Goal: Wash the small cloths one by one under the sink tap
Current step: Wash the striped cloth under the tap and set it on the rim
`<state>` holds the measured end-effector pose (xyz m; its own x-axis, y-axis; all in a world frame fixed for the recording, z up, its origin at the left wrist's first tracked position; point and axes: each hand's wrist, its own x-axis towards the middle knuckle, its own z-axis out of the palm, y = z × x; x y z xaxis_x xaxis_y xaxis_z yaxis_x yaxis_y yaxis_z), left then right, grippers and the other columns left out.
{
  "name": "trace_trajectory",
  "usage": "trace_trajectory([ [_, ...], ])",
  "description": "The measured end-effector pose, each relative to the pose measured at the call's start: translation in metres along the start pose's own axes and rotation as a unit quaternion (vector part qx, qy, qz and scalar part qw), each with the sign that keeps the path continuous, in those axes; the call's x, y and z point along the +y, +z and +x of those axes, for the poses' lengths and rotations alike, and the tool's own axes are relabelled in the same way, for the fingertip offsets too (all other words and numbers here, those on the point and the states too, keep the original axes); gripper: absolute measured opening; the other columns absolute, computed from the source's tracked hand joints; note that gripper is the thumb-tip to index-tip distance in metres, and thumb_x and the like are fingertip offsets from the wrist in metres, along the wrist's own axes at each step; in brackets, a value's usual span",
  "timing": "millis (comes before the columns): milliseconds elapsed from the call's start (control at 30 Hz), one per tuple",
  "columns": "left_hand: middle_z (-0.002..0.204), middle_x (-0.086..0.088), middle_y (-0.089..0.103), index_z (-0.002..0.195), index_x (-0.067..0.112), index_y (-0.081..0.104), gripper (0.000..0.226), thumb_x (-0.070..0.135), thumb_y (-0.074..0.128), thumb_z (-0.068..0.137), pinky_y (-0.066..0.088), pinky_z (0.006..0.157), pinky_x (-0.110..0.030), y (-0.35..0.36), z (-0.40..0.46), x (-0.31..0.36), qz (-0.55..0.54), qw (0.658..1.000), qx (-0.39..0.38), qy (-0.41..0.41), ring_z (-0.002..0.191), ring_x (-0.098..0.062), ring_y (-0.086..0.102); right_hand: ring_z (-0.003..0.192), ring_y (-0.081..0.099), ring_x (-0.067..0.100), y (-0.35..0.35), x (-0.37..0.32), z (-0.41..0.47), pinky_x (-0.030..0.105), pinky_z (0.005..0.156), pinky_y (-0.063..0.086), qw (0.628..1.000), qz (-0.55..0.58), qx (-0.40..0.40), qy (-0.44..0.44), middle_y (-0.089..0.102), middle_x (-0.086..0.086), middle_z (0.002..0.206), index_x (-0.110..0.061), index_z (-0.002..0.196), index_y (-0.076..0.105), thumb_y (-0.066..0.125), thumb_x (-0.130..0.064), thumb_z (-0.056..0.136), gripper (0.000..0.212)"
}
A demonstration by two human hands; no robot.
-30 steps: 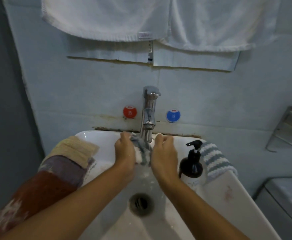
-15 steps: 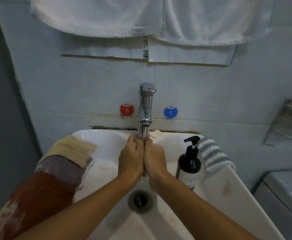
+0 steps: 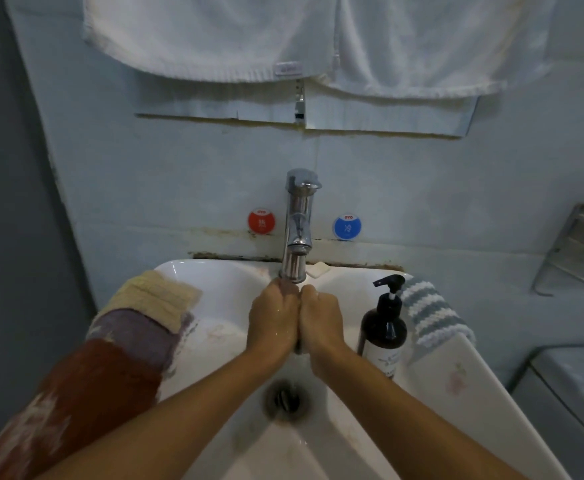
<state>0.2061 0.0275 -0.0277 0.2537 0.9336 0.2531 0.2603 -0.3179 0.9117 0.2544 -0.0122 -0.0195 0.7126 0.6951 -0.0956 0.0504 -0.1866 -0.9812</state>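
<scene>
Midway: one small cloth (image 3: 297, 346) under wash, several waiting.

Item in hand: both fists pressed side by side directly below the tap (image 3: 297, 230) spout; left hand (image 3: 274, 318) and right hand (image 3: 322, 318) have fingers curled tight round the cloth, of which only a grey scrap shows between the heels of the palms. Water trickles from it toward the drain (image 3: 285, 398). Judged stage: squeezing or rubbing this piece. Pending, by appearance: cream cloth (image 3: 159, 292), mauve cloth (image 3: 138, 336) and rust-red cloth (image 3: 86, 400) draped along the sink (image 3: 214, 282) left rim. Striped blue-white cloth (image 3: 429, 311) on the right rim, possibly done; cannot tell. Writing: red sticker (image 3: 261, 221) and blue sticker (image 3: 347, 227), each headed "OYO" above a character too small to read. Pump bottle (image 3: 382, 329) label illegible. White towels (image 3: 214, 32) above carry a small unreadable tag.
</scene>
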Motion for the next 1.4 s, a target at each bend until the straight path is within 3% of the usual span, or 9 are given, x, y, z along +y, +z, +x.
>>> trace_trajectory([
  [200, 0.078, -0.002, 0.06, 0.09, 0.013, 0.053, 0.029, 0.042, 0.054, 0.096, 0.049, 0.066, -0.034, -0.05, 0.04, 0.02, -0.032, 0.997, 0.037, 0.063, 0.073, -0.021, 0.059, 0.089, 0.061, 0.024, -0.022, -0.002, 0.007, 0.039, 0.075, 0.054, 0.998, -0.043, -0.051, 0.01, 0.061, 0.007, 0.102, -0.011, 0.1, 0.055, 0.039, -0.026, 0.103, 0.022],
  [333, 0.079, 0.002, 0.071, 0.087, 0.016, 0.068, 0.027, 0.043, 0.067, 0.082, 0.051, 0.063, -0.021, -0.072, 0.046, 0.031, -0.051, 0.988, -0.123, 0.079, 0.071, -0.012, 0.065, 0.083, 0.059, 0.016, -0.028, -0.019, 0.0, 0.029, 0.073, 0.048, 0.983, -0.061, -0.167, -0.049, 0.065, 0.003, 0.091, -0.014, 0.087, 0.061, 0.046, -0.009, 0.095, 0.018],
  [500, 0.083, 0.009, 0.072, 0.086, 0.021, 0.07, 0.018, 0.037, 0.067, 0.077, 0.051, 0.072, -0.022, -0.093, 0.039, 0.017, -0.074, 0.969, -0.177, 0.158, 0.079, -0.005, 0.066, 0.113, 0.064, 0.026, -0.029, -0.021, 0.006, 0.04, 0.103, 0.05, 0.94, 0.055, -0.318, -0.114, 0.07, 0.005, 0.117, -0.011, 0.121, 0.064, 0.052, -0.021, 0.086, 0.038],
  [733, 0.089, 0.002, 0.074, 0.1, 0.015, 0.073, 0.027, 0.016, 0.081, 0.074, 0.051, 0.068, -0.014, -0.116, 0.045, 0.017, -0.029, 0.971, -0.152, 0.181, 0.078, -0.004, 0.066, 0.081, 0.073, 0.005, -0.031, -0.019, 0.009, 0.015, 0.068, 0.054, 0.948, 0.026, -0.21, -0.236, 0.077, -0.008, 0.089, -0.015, 0.1, 0.073, 0.07, -0.013, 0.091, 0.01],
  [833, 0.08, 0.003, 0.073, 0.088, 0.014, 0.076, 0.025, 0.031, 0.081, 0.07, 0.048, 0.06, -0.014, -0.116, 0.047, 0.018, 0.017, 0.97, -0.13, 0.205, 0.068, -0.003, 0.062, 0.069, 0.068, -0.002, -0.028, -0.021, 0.006, 0.011, 0.061, 0.049, 0.945, 0.025, -0.202, -0.257, 0.074, -0.013, 0.077, -0.011, 0.102, 0.072, 0.064, -0.011, 0.095, 0.01],
  [967, 0.065, 0.005, 0.061, 0.073, 0.015, 0.068, 0.019, 0.03, 0.079, 0.075, 0.039, 0.052, -0.014, -0.117, 0.047, 0.018, 0.042, 0.967, -0.116, 0.221, 0.058, -0.001, 0.05, 0.078, 0.071, 0.002, -0.026, -0.023, 0.003, 0.015, 0.065, 0.051, 0.944, 0.032, -0.206, -0.255, 0.075, -0.007, 0.088, -0.009, 0.11, 0.069, 0.059, -0.013, 0.098, 0.016],
  [1100, 0.077, -0.002, 0.064, 0.089, 0.01, 0.062, 0.015, 0.011, 0.074, 0.08, 0.048, 0.063, -0.019, -0.119, 0.042, 0.021, -0.083, 0.966, -0.169, 0.175, 0.072, -0.011, 0.058, 0.092, 0.073, 0.013, -0.028, -0.025, 0.004, 0.027, 0.079, 0.058, 0.952, 0.042, -0.217, -0.21, 0.076, 0.0, 0.102, -0.011, 0.113, 0.069, 0.07, -0.016, 0.091, 0.023],
  [1267, 0.081, 0.008, 0.069, 0.093, 0.013, 0.064, 0.032, -0.014, 0.071, 0.076, 0.052, 0.069, -0.019, -0.122, 0.042, 0.021, -0.113, 0.955, -0.213, 0.174, 0.078, -0.008, 0.063, 0.085, 0.07, 0.01, -0.027, -0.024, 0.001, 0.017, 0.066, 0.054, 0.959, 0.034, -0.19, -0.205, 0.072, 0.001, 0.097, -0.014, 0.099, 0.063, 0.079, -0.011, 0.082, 0.023],
  [1400, 0.078, 0.005, 0.058, 0.09, 0.018, 0.067, 0.035, 0.004, 0.063, 0.058, 0.046, 0.059, -0.018, -0.12, 0.04, 0.025, -0.108, 0.968, -0.201, 0.106, 0.069, -0.008, 0.055, 0.093, 0.073, 0.014, -0.025, -0.023, -0.003, 0.023, 0.074, 0.058, 0.952, 0.067, -0.228, -0.191, 0.076, 0.002, 0.103, -0.011, 0.11, 0.063, 0.073, -0.014, 0.089, 0.024],
])
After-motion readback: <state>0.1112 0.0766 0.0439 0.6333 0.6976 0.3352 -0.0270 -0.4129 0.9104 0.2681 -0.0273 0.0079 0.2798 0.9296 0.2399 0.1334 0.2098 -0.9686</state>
